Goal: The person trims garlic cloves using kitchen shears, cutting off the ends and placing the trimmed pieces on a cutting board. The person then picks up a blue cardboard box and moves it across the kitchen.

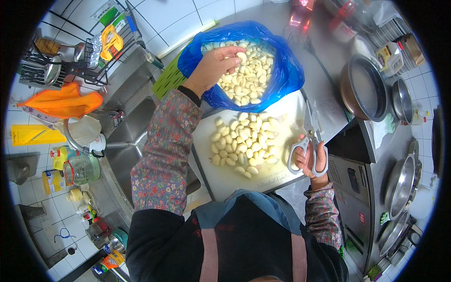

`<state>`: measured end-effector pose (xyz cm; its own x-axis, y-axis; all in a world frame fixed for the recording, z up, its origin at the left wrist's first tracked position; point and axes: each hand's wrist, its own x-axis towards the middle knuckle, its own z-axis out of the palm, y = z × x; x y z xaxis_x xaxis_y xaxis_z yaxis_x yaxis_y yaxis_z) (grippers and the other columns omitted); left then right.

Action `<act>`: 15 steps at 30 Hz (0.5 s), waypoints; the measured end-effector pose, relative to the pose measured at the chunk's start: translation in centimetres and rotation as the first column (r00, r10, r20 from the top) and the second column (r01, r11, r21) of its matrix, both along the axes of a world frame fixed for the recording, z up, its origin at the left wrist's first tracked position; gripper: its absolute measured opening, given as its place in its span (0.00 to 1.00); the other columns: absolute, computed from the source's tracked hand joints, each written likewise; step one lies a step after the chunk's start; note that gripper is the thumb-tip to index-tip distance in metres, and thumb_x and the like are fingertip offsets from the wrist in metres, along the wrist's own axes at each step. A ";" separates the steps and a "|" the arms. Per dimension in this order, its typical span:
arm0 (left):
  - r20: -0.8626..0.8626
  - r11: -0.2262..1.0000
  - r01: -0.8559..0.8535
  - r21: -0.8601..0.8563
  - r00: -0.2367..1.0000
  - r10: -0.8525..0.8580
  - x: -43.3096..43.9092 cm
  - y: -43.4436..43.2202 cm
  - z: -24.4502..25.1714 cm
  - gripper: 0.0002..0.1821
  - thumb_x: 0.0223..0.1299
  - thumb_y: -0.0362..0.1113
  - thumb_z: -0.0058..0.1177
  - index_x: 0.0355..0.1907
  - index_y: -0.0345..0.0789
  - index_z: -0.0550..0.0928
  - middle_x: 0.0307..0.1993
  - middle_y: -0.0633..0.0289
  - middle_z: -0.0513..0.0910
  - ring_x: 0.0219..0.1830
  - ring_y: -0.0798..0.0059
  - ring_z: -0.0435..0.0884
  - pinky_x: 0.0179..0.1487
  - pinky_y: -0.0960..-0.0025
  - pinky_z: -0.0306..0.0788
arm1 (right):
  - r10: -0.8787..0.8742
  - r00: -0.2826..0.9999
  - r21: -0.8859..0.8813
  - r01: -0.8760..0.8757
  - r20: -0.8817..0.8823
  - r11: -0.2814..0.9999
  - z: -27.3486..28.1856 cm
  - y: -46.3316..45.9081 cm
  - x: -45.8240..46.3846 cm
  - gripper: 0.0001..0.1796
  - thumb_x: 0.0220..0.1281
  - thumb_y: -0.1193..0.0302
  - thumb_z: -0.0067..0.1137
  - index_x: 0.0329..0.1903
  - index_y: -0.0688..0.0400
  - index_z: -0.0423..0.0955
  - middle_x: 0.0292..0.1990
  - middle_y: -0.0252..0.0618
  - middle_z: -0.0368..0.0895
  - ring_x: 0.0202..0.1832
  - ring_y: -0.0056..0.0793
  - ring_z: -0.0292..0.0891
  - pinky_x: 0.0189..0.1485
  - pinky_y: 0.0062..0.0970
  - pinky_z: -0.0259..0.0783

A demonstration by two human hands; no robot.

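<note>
My left hand (220, 65) is over a blue plastic bag (289, 77) and pinches one peeled garlic clove (241, 57) between thumb and fingers. Many more peeled cloves (250, 79) fill the bag, whose mouth is spread wide. In front of it, a pile of peeled garlic cloves (243, 141) lies on a white cutting board (225, 185) with a dark edge. At the board's right side my right hand (312, 160) holds grey-handled kitchen scissors (310, 132), fingers through the handles. The blades point away from me and look slightly apart.
A stainless steel sink (128, 123) adjoins the board on the left. Behind the bag lies a green slotted rack (171, 79). To the right stand a brown pan (363, 88), a metal bowl (401, 100) and a steel appliance (352, 197). An orange cloth (65, 100) hangs at left.
</note>
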<state>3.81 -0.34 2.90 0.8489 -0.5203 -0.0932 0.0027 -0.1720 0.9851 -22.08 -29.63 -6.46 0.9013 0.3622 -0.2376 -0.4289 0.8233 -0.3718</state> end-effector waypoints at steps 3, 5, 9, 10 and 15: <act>-0.173 0.970 -0.026 -0.243 0.985 -0.017 -1.3 -0.7 0.4 0.19 0.62 0.31 0.48 0.56 0.30 0.75 0.45 0.60 0.79 0.40 0.80 0.77 0.43 0.78 0.72 | -0.001 1.000 0.001 0.001 -0.001 1.000 -0.2 -0.1 -0.1 0.36 0.64 0.40 0.43 0.63 0.54 0.59 0.33 0.35 0.64 0.27 0.20 0.56 0.26 0.17 0.59; -0.160 0.969 -0.031 -0.245 0.987 -0.009 -2.6 -0.8 0.8 0.18 0.62 0.30 0.48 0.55 0.29 0.75 0.44 0.60 0.78 0.38 0.80 0.77 0.43 0.79 0.72 | 0.002 1.000 0.004 -0.002 0.004 1.000 -0.3 -0.2 -0.1 0.36 0.64 0.40 0.43 0.63 0.54 0.59 0.33 0.35 0.64 0.27 0.20 0.57 0.26 0.17 0.59; -0.039 0.993 0.016 -0.117 0.999 -0.021 -4.7 -0.9 2.1 0.16 0.59 0.29 0.53 0.51 0.29 0.77 0.43 0.60 0.79 0.38 0.80 0.78 0.43 0.79 0.72 | 0.020 0.998 -0.085 -0.015 0.052 0.996 0.0 0.2 -0.3 0.36 0.63 0.40 0.45 0.63 0.53 0.59 0.33 0.36 0.65 0.28 0.21 0.58 0.26 0.17 0.58; -0.035 0.997 0.027 -0.078 0.999 -0.030 -5.1 -0.8 2.4 0.16 0.58 0.28 0.54 0.50 0.29 0.78 0.43 0.60 0.80 0.39 0.80 0.79 0.43 0.79 0.73 | 0.032 0.993 -0.103 -0.020 0.116 0.994 0.4 0.5 -0.3 0.37 0.63 0.40 0.46 0.63 0.52 0.59 0.33 0.36 0.66 0.28 0.21 0.59 0.26 0.18 0.58; -0.051 0.996 -0.020 -0.091 0.999 0.015 -7.6 -0.1 3.3 0.14 0.54 0.26 0.58 0.45 0.30 0.79 0.40 0.63 0.81 0.40 0.81 0.79 0.43 0.79 0.73 | 0.099 0.967 -0.471 0.023 0.234 0.882 4.4 3.3 0.8 0.39 0.61 0.43 0.52 0.64 0.58 0.59 0.33 0.35 0.69 0.29 0.21 0.63 0.30 0.19 0.62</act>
<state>-3.82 -0.48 6.19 0.8535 -0.5136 -0.0881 0.0544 -0.0802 0.9953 -21.33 -26.28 -2.06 0.9403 0.2994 -0.1620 -0.3017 0.5124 -0.8040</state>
